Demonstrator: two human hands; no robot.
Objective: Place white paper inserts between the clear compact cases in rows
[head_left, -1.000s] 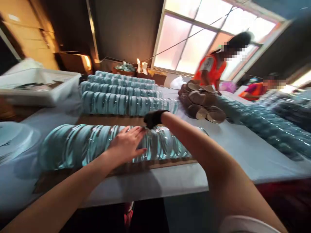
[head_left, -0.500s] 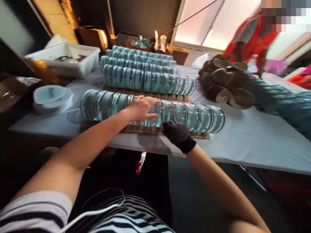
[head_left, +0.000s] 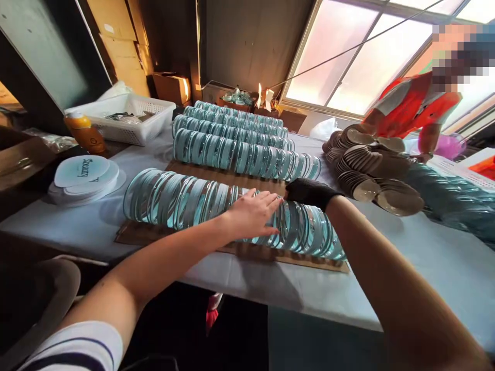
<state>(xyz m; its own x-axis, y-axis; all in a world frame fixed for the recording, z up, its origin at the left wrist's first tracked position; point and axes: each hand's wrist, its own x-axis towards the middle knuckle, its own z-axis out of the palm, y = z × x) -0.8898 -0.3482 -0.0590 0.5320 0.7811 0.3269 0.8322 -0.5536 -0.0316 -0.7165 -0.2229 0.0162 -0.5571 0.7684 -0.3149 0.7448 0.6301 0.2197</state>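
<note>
In front of me, a long row of clear glass dishes [head_left: 185, 201] stands on edge, with whitish round pieces between many of them. It rests on a strip of brown cardboard [head_left: 309, 263]. My bare left hand [head_left: 253, 214] lies across the top of this row, right of its middle, fingers stretched out. My right hand [head_left: 311, 192], in a dark glove, is just past it at the row's far upper edge. Its fingers look curled in, and whatever they may hold is hidden. Behind it runs another row of glass dishes [head_left: 216, 149], with more rows farther back.
Printed white discs [head_left: 83, 172] are stacked on the left of the white-covered table [head_left: 390, 242]. An orange bottle [head_left: 85, 133] and white basket [head_left: 135, 129] stand behind. Brown dishes [head_left: 361, 183] are heaped at right, near a person in an orange vest [head_left: 410, 111].
My right hand has moved from the near lower side of the front row to its far upper edge. My left hand has slid rightward along the row. The camera view has shifted.
</note>
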